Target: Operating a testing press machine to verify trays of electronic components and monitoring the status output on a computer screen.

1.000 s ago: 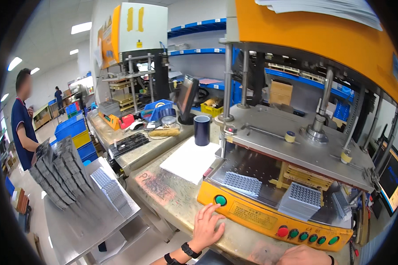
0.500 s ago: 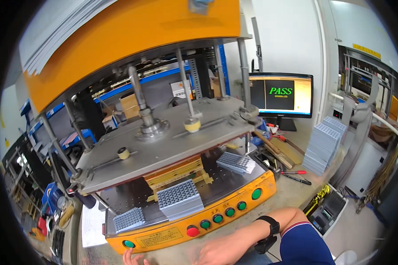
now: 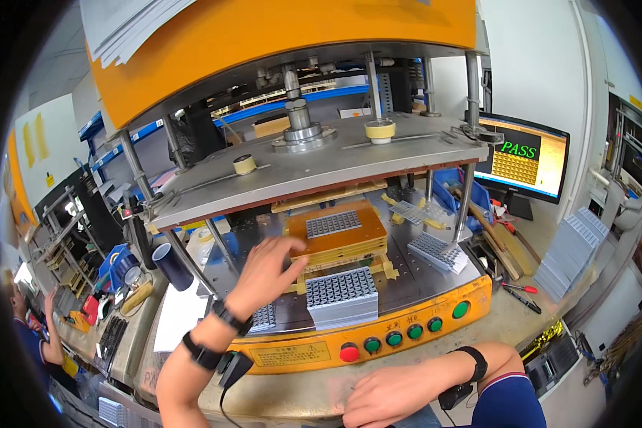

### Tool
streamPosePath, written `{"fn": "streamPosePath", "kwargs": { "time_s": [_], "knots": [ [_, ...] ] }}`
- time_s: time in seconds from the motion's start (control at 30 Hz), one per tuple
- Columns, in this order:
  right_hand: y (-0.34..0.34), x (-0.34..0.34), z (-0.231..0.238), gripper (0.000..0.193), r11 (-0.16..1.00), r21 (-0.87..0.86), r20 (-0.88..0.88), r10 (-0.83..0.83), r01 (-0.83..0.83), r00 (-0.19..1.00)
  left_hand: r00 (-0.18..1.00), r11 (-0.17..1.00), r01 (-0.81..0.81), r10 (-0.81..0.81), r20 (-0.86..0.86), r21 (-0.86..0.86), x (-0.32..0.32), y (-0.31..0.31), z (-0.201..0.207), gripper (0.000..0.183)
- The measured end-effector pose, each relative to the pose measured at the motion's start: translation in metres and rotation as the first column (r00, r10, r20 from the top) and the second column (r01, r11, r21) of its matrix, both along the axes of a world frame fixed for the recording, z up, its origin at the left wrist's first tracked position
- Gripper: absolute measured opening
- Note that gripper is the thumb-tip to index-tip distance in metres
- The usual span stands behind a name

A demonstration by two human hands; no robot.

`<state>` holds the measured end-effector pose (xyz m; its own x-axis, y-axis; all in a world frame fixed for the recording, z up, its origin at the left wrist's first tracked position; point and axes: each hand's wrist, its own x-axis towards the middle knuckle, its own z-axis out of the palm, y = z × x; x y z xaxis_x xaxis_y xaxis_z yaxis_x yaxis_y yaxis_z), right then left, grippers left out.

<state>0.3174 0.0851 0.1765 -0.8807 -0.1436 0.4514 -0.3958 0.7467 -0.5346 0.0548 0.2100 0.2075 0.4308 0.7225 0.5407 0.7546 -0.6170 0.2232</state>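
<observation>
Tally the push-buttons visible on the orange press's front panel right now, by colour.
Red button: 1
Green buttons: 5
Total: 6

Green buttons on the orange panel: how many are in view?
5: four green buttons right of the red button, a fifth near the panel's right end. Another may hide behind the left arm.
</observation>
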Motion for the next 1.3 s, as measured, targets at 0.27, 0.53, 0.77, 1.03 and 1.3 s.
{"fn": "streamPosePath", "kwargs": {
  "time_s": [0.27, 0.53, 0.77, 1.03, 1.3],
  "knots": [
    [0.003, 0.001, 0.002, 0.025, 1.000, -0.001, -0.034, -0.004, 0.004, 0.999, 0.965, 0.945, -0.184, 0.121, -0.233, -0.272, 0.013, 0.102, -0.007, 0.052],
    [0.012, 0.010, 0.011, 0.029, 0.995, 0.082, 0.104, -0.072, 0.064, 0.992, 0.998, 0.993, -0.028, 0.021, -0.056, -0.115, -0.019, 0.107, -0.005, 0.049],
    [0.031, 0.042, 0.029, 0.022, 0.922, 0.239, 0.085, -0.333, 0.305, 0.939, 0.985, 0.994, -0.104, 0.097, 0.140, 0.041, -0.105, -0.026, -0.013, 0.045],
    [0.116, 0.011, 0.037, 0.028, 0.692, 0.345, -0.133, -0.633, 0.634, 0.763, 0.903, 0.919, -0.392, 0.374, -0.211, -0.049, -0.139, -0.140, -0.071, 0.040],
    [0.138, -0.004, 0.023, 0.050, 0.563, 0.509, 0.029, -0.767, 0.651, 0.641, 0.958, 0.958, -0.280, 0.276, 0.079, 0.054, -0.041, -0.216, -0.161, 0.019]
  ]
}}
